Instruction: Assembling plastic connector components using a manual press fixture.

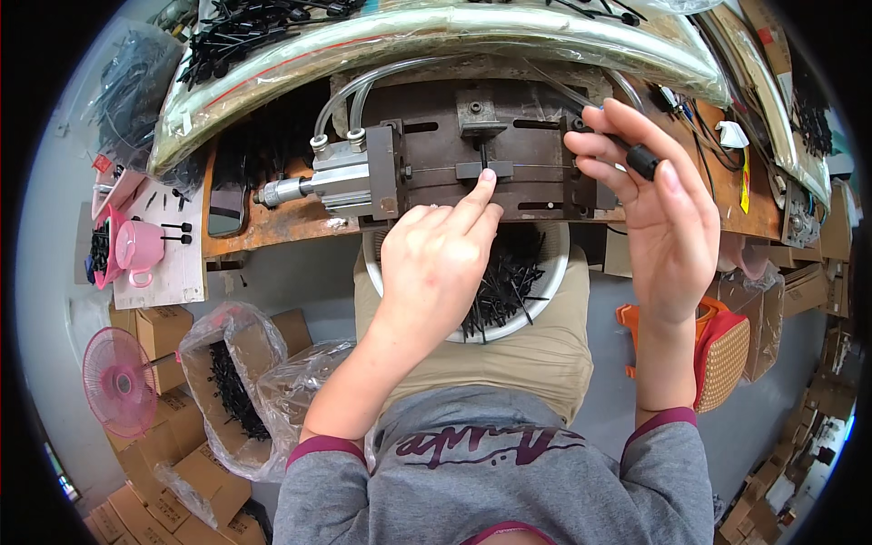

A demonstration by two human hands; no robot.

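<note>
My left hand reaches over the dark metal fixture, index finger stretched out and the other fingers curled in. Its fingertip touches the near end of a thin black rod-like part, which lies across a small grey block in the middle of the fixture. Raised at the fixture's right end is my right hand, its fingers and thumb closed around a black plastic part with a round, knob-like head. The rest of that part is mostly hidden behind the fingers.
A silver air cylinder with clear hoses joins the fixture's left side. On my lap rests a white basket of black parts. A pink fan and a plastic-lined box stand left; an orange-red chair stands right.
</note>
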